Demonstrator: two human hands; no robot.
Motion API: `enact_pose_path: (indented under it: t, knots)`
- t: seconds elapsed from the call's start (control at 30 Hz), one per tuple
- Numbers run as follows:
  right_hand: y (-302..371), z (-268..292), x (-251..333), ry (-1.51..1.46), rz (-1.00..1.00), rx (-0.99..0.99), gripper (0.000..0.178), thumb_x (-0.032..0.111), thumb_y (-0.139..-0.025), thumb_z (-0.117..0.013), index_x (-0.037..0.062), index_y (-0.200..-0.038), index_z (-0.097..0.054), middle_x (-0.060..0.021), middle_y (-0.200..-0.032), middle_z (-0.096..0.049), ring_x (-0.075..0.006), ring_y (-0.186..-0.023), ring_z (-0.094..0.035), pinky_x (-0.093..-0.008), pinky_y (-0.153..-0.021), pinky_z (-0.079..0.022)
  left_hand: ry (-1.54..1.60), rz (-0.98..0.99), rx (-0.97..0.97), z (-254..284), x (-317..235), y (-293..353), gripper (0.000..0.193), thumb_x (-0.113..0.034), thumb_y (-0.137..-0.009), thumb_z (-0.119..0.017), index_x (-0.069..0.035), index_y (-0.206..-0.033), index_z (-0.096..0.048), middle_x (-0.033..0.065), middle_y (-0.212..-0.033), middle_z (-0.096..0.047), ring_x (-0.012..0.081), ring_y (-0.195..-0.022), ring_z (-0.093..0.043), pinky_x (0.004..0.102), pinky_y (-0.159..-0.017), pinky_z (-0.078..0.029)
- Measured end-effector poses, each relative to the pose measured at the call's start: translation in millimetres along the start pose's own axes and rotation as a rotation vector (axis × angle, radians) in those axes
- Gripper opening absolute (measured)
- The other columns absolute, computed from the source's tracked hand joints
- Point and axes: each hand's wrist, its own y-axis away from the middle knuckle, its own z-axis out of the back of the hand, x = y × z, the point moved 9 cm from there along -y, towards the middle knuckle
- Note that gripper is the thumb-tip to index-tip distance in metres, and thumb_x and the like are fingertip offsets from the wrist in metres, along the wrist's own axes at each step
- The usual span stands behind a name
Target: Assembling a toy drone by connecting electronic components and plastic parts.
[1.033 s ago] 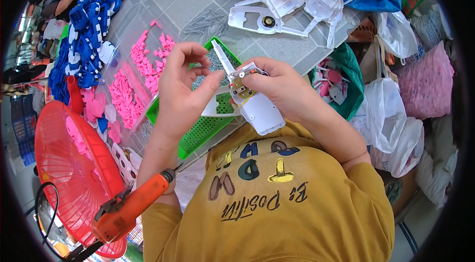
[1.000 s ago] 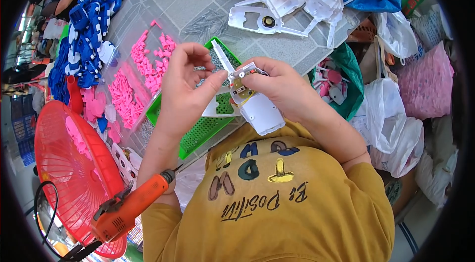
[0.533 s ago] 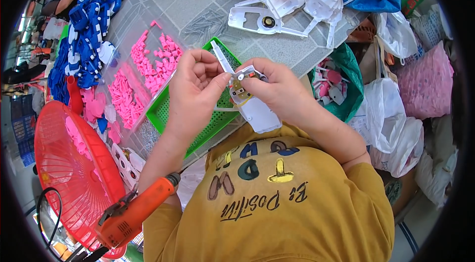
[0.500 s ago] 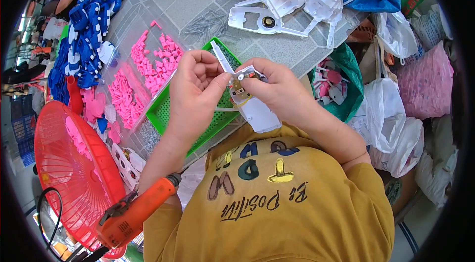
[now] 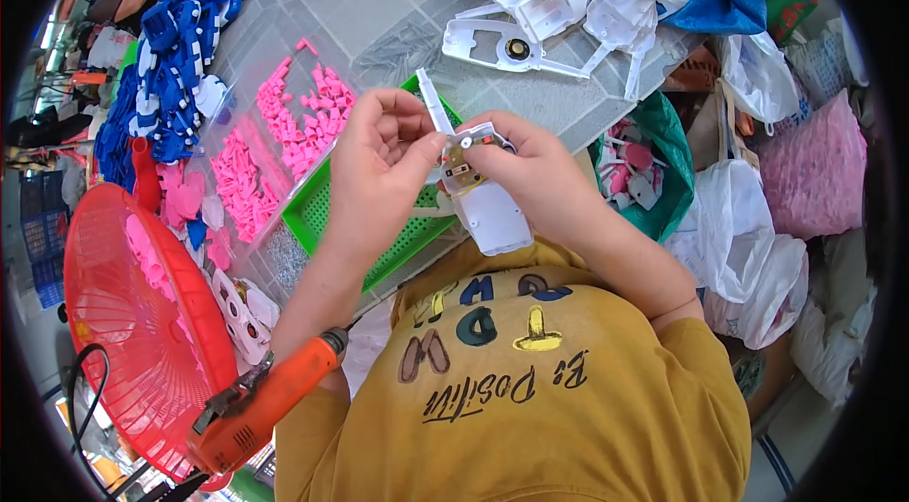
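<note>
In front of my chest is a white plastic housing [image 5: 494,218] with a long narrow arm [image 5: 431,99] pointing away from me. Set inside it is a small circuit board [image 5: 461,164] with fine wires. My right hand [image 5: 535,166] grips the housing's right side, thumb lying over the board. The fingers of my left hand [image 5: 383,156] are curled, and its thumb and fingertips pinch the housing's left edge by the arm. Whether a small part is also between them is hidden. Below both hands sits a green perforated basket [image 5: 301,229].
Clear trays of pink plastic parts [image 5: 248,175] lie to the left, beyond a red basket [image 5: 156,341] and an orange power screwdriver [image 5: 270,407]. More white housings [image 5: 554,5] are piled far right. A green bag [image 5: 674,156] of parts hangs at the table's right edge.
The view has shifted slightly. The housing has tilted a little, its wide end swinging slightly to the left. Both hands keep nearly the same grip.
</note>
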Motion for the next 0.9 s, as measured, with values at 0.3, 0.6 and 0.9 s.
enact_pose_path:
  t: [0.3,0.6,0.9]
  knots:
    - [2,12,20,-0.336,-0.038,0.027,0.032,0.009,-0.089,-0.052,-0.0035,-0.118,-0.057,-0.0176,-0.105,-0.069,-0.0291,-0.090,-0.071,-0.0391,-0.080,-0.059,-0.200,-0.143,-0.089,39,-16,4,0.018,-0.006,-0.094,-0.065,0.001,-0.111,-0.060,0.0081,-0.108,-0.064,0.0132,-0.101,-0.061,0.0265,-0.088,-0.049]
    - [0,5,41,-0.455,0.011,0.154,0.042,0.006,-0.083,-0.044,-0.0063,-0.122,-0.053,-0.0215,-0.113,-0.065,-0.0308,-0.095,-0.068,-0.0434,-0.088,-0.057,-0.421,-0.096,0.178,13,-8,16,0.043,-0.004,-0.073,-0.080,-0.002,-0.114,-0.065,0.0105,-0.105,-0.066,0.0186,-0.093,-0.065,0.0293,-0.081,-0.051]
    - [-1,19,44,-0.326,0.011,0.126,0.049,0.007,-0.080,-0.046,-0.0050,-0.127,-0.049,-0.0242,-0.122,-0.062,-0.0376,-0.105,-0.066,-0.0481,-0.091,-0.055,-0.047,-0.044,0.101,36,-16,15,0.027,-0.008,-0.087,-0.074,-0.001,-0.111,-0.065,0.0020,-0.091,-0.066,0.0104,-0.077,-0.062,0.0239,-0.070,-0.049]
